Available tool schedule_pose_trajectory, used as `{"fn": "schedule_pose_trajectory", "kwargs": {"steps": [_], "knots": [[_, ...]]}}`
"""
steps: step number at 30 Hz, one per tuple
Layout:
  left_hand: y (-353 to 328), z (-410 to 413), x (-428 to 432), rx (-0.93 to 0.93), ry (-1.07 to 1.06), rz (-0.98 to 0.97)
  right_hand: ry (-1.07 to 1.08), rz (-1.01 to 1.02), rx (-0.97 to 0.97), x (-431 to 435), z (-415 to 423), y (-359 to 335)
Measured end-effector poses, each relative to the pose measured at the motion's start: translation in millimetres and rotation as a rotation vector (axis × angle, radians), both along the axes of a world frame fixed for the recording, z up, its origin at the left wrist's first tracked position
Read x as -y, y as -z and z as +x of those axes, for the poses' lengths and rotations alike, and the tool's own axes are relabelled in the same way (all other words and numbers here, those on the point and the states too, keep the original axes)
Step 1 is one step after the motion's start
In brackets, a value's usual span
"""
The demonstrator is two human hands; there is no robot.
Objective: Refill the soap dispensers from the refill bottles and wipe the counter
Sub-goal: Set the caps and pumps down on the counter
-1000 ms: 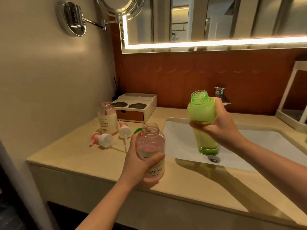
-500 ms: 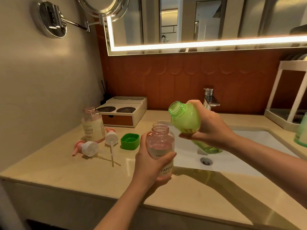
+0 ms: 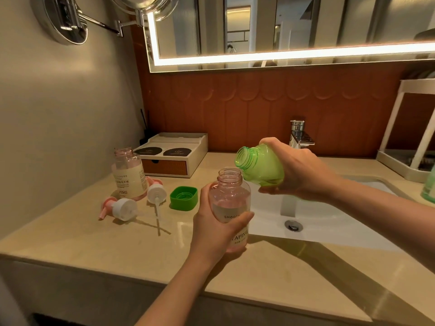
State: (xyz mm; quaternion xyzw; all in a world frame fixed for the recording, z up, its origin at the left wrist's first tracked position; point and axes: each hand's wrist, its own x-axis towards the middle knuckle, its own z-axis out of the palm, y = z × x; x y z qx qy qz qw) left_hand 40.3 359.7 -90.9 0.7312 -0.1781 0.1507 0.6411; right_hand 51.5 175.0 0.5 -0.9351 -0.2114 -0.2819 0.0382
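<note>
Pouring stage. The right hand (image 3: 299, 175) grips the green bottle (image 3: 261, 170), now tipped nearly level, with its mouth just beside and above the open neck of the pink dispenser (image 3: 231, 203). The left hand (image 3: 211, 231) clasps the dispenser at the bench (image 3: 94, 243) beside the sink (image 3: 329, 222). A second ago the bottle stood upright. No stream shows yet, so filling is probably imminent.

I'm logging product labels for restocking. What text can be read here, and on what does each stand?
"SMOOTH": held pink bottle, upper label.
"APING": same bottle, lower; start hidden by the left hand.
"LOUDS": standing pink bottle; start cut off.
"PING": same standing bottle, lower.
Small print on both bottles and the dark round labels on the box: too small to read.
</note>
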Motion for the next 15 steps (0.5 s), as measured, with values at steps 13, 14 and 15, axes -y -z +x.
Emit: {"fn": "schedule_pose_trajectory", "kwargs": {"steps": [13,14,15], "knots": [[0.0,0.7,-1.1,-0.003,0.023,-0.014,-0.002,-0.112,0.021,-1.8,-2.5,-21.1],[0.0,0.6,-1.4,-0.003,0.024,-0.014,-0.001,-0.125,0.016,-2.3,-2.6,-21.6],[0.0,0.6,-1.5,-0.002,0.024,-0.013,-0.001,-0.134,0.013,-2.7,-2.8,-21.7]]}}
